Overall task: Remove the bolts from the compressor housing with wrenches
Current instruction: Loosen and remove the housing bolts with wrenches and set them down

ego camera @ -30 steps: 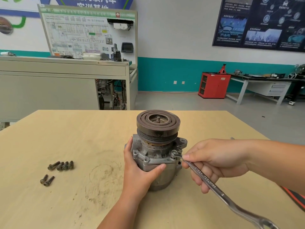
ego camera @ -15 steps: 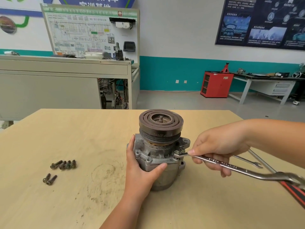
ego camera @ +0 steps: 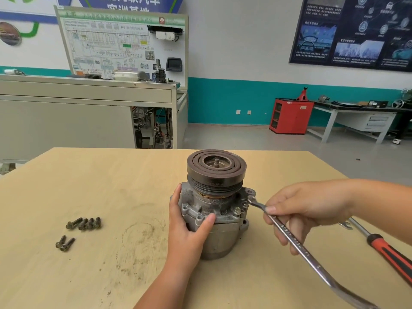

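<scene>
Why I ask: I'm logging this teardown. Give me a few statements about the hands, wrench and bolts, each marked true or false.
1. The left hand grips the compressor housing. True.
2. The right hand holds a screwdriver. False: it holds the wrench; the screwdriver lies on the table.
3. Six loose bolts lie on the table, left of the housing. True.
4. The wrench's open end rests on top of the pulley. False: it meets the housing's right side, below the pulley.
</scene>
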A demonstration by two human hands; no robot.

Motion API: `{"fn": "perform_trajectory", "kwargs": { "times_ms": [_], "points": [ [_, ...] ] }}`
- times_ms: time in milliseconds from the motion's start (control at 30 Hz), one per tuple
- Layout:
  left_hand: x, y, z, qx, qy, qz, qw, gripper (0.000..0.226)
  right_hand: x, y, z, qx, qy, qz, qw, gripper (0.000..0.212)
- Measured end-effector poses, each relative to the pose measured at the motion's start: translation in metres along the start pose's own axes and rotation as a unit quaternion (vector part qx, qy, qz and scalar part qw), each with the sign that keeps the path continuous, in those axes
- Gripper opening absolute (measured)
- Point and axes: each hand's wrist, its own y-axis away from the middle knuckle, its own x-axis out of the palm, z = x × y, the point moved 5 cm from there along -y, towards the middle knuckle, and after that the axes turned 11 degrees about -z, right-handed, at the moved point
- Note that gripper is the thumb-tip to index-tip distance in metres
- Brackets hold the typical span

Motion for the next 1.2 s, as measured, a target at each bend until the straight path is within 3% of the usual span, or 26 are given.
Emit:
{"fn": "perform_trajectory", "kwargs": {
  "times_ms": [167, 367, 533, 633, 700, 800, 867, 933, 1000, 1033, 1100, 1167, 1200],
  "points": [
    [0.000, 0.000, -0.001, 0.003, -0.001, 0.000, 1.000, 0.081, 0.025, -0.001, 0.006, -0.013, -0.070, -0.006, 0.997, 0.027],
    [0.000, 0.000, 0.000, 0.005, 0.001, 0.004, 1.000, 0.081, 0.028, -0.004, 0.008, 0.017, -0.025, -0.003, 1.000, 0.030],
    [-0.001, 0.000, -0.001, -0.002, 0.004, 0.005, 1.000, 0.081, 0.001, -0.002, 0.024, 0.030, 0.204, -0.007, 0.978, 0.034],
    [0.000, -0.001, 0.000, -0.005, 0.002, 0.003, 1.000, 0.081, -0.022, -0.012, 0.038, -0.010, 0.382, -0.106, 0.918, 0.036],
    [0.001, 0.000, -0.001, -0.005, 0.005, 0.005, 1.000, 0.081, -0.028, -0.020, 0.041, -0.077, 0.426, -0.176, 0.884, 0.028],
    [0.000, 0.000, -0.001, -0.005, 0.008, 0.008, 1.000, 0.080, -0.033, -0.020, 0.039, -0.131, 0.399, -0.190, 0.887, 0.018],
    [-0.001, 0.001, 0.000, -0.008, 0.008, 0.009, 1.000, 0.079, -0.045, -0.010, 0.028, -0.085, 0.369, -0.144, 0.914, 0.017],
    [0.000, 0.003, -0.003, -0.008, -0.017, 0.000, 1.000, 0.080, -0.058, 0.000, 0.005, -0.021, 0.268, -0.108, 0.957, 0.019],
    [-0.001, 0.006, -0.012, 0.003, -0.067, -0.042, 0.997, 0.082, -0.068, 0.001, -0.026, 0.009, 0.162, -0.159, 0.974, 0.020],
    [-0.002, 0.008, -0.023, 0.033, -0.087, -0.074, 0.993, 0.080, -0.069, -0.003, -0.045, 0.017, 0.126, -0.209, 0.969, 0.021],
    [0.001, 0.020, -0.056, 0.204, -0.095, -0.117, 0.967, 0.064, -0.064, -0.019, -0.082, 0.028, 0.074, -0.330, 0.941, 0.023],
    [0.020, 0.047, -0.075, 0.360, -0.051, -0.058, 0.930, 0.048, -0.057, -0.040, -0.107, 0.018, 0.067, -0.426, 0.902, 0.024],
    [0.035, 0.061, -0.076, 0.387, -0.043, 0.006, 0.921, 0.039, -0.054, -0.051, -0.115, 0.014, 0.073, -0.451, 0.889, 0.023]
  ]
}}
